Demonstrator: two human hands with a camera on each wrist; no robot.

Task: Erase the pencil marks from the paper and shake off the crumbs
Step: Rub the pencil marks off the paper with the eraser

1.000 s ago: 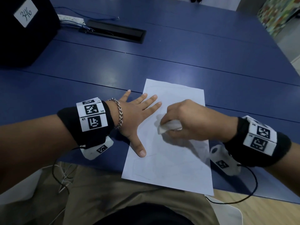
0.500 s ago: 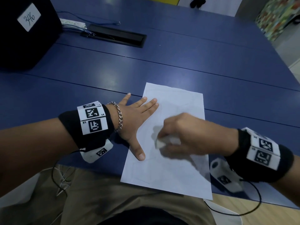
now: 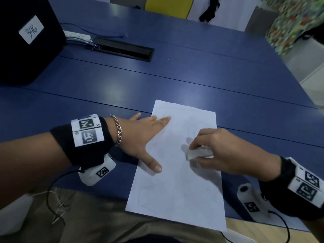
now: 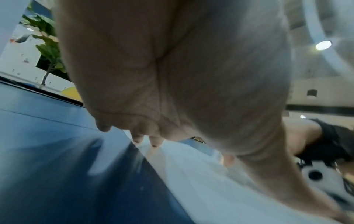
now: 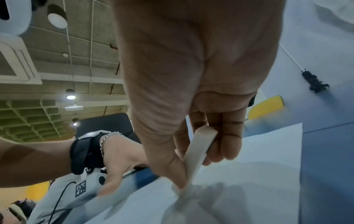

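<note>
My left hand point(image 3: 140, 137) lies flat, fingers spread, on the paper's point(image 3: 175, 190) left edge; my right hand point(image 3: 222, 153) pinches the eraser point(image 3: 198, 153), tip touching mid-paper, on the blue surface point(image 3: 175, 76).

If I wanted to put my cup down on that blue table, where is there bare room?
Bare table lies beyond the paper, between its far edge and the black cable slot, and to the paper's right. It is crowded near the front edge: the left hand presses the paper, the right hand rubs the eraser. The far-left corner holds a black box.
</note>
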